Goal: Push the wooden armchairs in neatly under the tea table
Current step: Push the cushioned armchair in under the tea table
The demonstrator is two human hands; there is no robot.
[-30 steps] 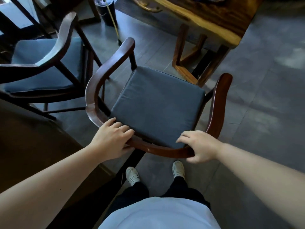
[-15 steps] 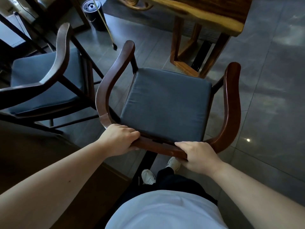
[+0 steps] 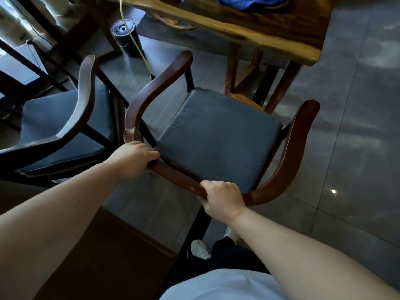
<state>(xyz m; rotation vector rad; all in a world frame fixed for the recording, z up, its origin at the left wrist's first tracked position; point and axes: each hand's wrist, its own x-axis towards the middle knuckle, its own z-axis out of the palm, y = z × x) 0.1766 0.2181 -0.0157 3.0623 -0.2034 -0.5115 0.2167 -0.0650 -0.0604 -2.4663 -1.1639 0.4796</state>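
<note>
Both hands, left hand and right hand, fingers wrapped round the curved back rail of the dark wooden armchair with grey cushion, which stands short of the live-edge wooden tea table, not yet pushed under; second matching armchair also out.

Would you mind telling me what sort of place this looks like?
Probably a tea room or sitting area: a live-edge wooden tea table, two matching armchairs with grey cushions, one held at its back rail and one beside it, and a grey tiled floor.
</note>
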